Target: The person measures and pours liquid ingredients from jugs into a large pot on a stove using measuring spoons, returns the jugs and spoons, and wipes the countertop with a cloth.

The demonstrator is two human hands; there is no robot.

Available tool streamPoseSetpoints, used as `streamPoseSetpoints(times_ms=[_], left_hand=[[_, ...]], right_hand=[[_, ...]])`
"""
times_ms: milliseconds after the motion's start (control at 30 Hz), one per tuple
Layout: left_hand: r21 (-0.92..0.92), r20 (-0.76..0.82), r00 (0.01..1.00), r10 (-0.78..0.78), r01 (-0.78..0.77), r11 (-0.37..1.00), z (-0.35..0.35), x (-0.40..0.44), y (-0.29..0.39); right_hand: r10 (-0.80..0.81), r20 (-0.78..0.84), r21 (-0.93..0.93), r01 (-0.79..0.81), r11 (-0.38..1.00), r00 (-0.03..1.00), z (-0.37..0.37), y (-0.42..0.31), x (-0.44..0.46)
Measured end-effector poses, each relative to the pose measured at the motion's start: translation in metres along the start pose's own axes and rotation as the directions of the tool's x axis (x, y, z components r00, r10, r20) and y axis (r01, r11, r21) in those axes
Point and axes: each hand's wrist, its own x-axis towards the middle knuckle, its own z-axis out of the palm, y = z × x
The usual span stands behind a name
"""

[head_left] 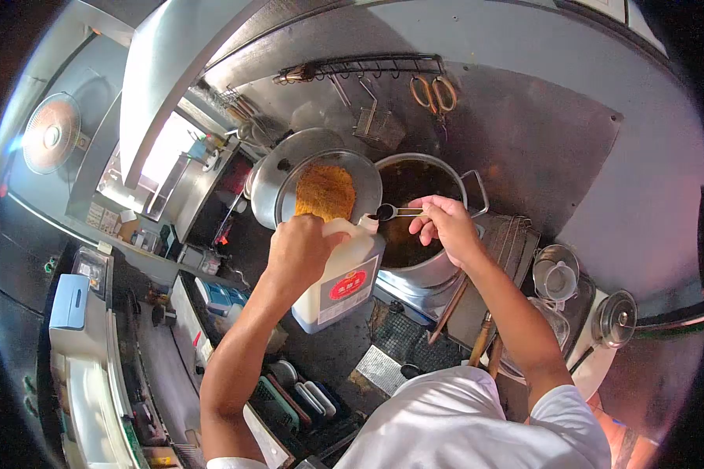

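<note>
The plastic jug (341,283) is in the left hand (298,248), gripped by its handle, its mouth beside the measuring spoon (400,212) that the right hand (444,223) pinches above the pot (424,275); left of that, a round metal dish (368,184) holds orange powder (325,191).

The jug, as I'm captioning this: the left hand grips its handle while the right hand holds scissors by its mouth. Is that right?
The tool is wrong: the head view shows the right hand holding a small spoon by the mouth of the jug, while the left hand grips its handle.
</note>
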Motion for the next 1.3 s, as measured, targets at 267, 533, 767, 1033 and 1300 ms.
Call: streamPoseSetpoints(times_ms=[267, 533, 767, 1033, 1300], left_hand=[[0.021, 0.007, 1.0, -0.014, 0.014, 1.0, -0.001, 0.0, 0.0], [0.005, 0.023, 0.999, -0.025, 0.025, 1.0, -0.001, 0.001, -0.001], [-0.009, 0.023, 0.999, -0.029, 0.03, 1.0, -0.003, 0.002, 0.001], [0.002, 0.004, 0.999, 0.032, -0.032, 0.999, -0.006, 0.001, 0.004], [0.043, 0.009, 1.0, 0.026, -0.026, 0.999, -0.004, 0.004, 0.004]], right_hand=[[-0.193, -0.038, -0.446, 0.156, 0.882, 0.98, -0.002, -0.005, -0.008], [-0.497, 0.021, -0.65, 0.389, 0.653, 0.868, 0.003, -0.005, -0.015], [-0.114, -0.007, -0.32, 0.106, 0.941, 0.993, 0.01, -0.008, -0.003], [-0.046, 0.005, -0.104, 0.046, 0.994, 0.999, 0.008, -0.007, -0.003], [-0.024, 0.002, -0.064, 0.024, 0.998, 1.0, 0.005, -0.005, -0.002]])
